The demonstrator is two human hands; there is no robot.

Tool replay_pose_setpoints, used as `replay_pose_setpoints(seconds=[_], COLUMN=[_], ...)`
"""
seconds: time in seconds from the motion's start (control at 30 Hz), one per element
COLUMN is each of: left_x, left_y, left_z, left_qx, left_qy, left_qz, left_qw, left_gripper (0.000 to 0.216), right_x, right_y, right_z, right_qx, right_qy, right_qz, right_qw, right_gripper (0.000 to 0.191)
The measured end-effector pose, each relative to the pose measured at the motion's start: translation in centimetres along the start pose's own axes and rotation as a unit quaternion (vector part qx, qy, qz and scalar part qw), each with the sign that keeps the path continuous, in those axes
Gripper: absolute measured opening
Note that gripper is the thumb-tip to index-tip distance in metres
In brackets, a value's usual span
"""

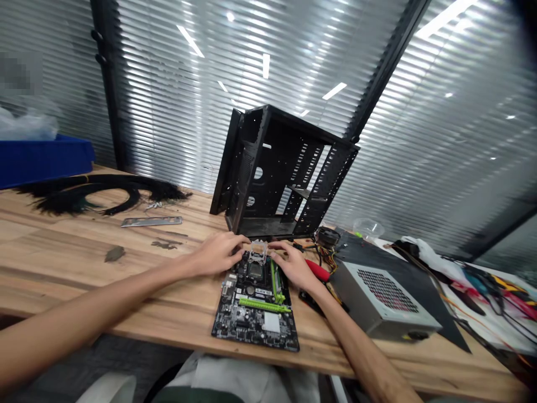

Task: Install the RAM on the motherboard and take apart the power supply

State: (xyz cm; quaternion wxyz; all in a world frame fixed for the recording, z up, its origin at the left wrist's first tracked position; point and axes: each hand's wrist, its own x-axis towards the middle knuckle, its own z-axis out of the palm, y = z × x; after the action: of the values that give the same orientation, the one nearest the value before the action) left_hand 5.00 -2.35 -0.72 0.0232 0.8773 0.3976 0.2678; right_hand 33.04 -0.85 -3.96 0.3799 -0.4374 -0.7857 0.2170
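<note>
A black motherboard [245, 322] lies flat on the wooden table near its front edge. Green slots cross it, and a square processor socket [255, 271] sits towards its far end. The socket's metal load frame [259, 251] stands raised. My left hand [220, 253] grips the board's far left corner, thumb over the top and index finger at the far edge. On the opposite corner, my right hand [293, 267] holds the board in a similar way, its thumb beside the load frame. Some fingertips on both hands are hidden.
Behind the board an open black computer case [272, 168] stands tilted. A grey power supply [386, 299] is at right, beside a red-handled tool [318, 271] and a fan [327, 236]. Black cable ties [96, 187], a metal I/O plate [151, 221] and a blue bin [46, 159] are left.
</note>
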Motion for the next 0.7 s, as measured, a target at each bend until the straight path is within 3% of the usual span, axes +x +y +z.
replay_pose_setpoints(seconds=[0.7], left_x=[-0.20], left_y=[-0.56], left_z=[0.70], left_qx=[0.035], left_qy=[-0.013], left_qz=[0.013], left_qw=[0.999], left_gripper=[0.033], right_x=[0.14], right_y=[-0.25], right_z=[-0.02], right_qx=[0.053], right_qy=[0.029], right_qz=[0.000], right_qw=[0.998], right_gripper=[0.023])
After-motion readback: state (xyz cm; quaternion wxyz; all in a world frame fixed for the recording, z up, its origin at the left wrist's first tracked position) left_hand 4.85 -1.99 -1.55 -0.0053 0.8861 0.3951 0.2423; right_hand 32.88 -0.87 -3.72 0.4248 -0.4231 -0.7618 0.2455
